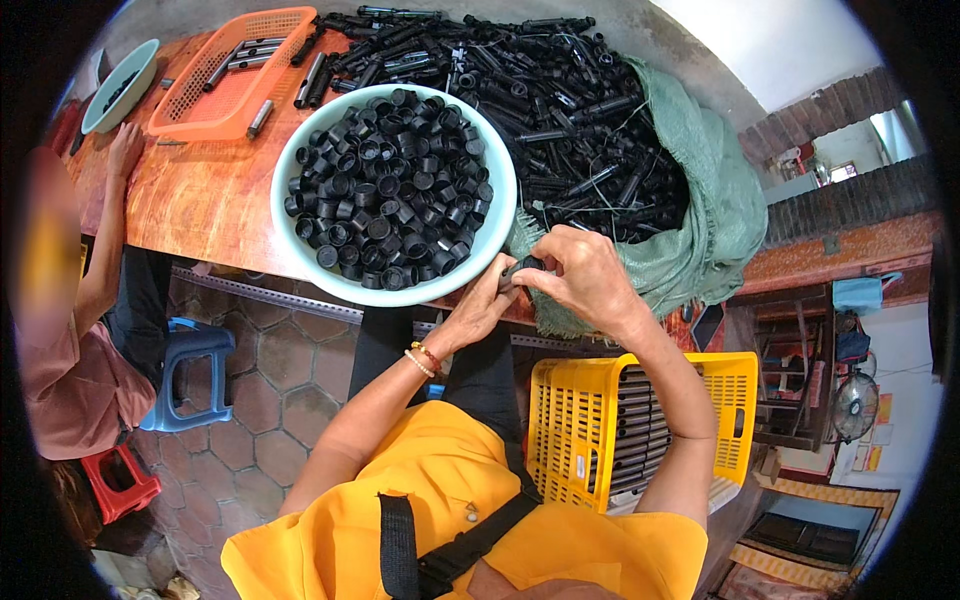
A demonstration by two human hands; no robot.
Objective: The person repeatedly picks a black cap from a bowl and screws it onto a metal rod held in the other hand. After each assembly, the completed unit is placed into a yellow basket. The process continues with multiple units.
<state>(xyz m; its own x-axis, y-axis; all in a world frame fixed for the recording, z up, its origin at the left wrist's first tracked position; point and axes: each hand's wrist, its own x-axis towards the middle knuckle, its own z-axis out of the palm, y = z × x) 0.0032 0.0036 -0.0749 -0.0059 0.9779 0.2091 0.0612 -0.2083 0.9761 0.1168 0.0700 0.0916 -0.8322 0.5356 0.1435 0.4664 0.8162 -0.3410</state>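
Just past the near rim of a pale green basin [504, 215], my two hands meet over a small black tubular part [519, 270]. My left hand [478, 315], with beaded bracelets at its wrist, is closed around its lower side. From the right, the thumb and fingers of my right hand [582, 272] pinch its upper end. Fingers cover most of the part, so its full shape is hidden. Many short black cylindrical caps [385, 190] fill the basin. Beyond my right hand, a green woven sack [690, 150] lies opened, spilling a heap of black plastic tube parts [560, 120].
A yellow crate [740, 405] with stacked dark tubes [640, 425] stands beside my right forearm. An orange basket [205, 125] and a smaller green bowl [140, 85] sit on the wooden table [200, 205]. At left sits another person [95, 370], near a blue stool [195, 370].
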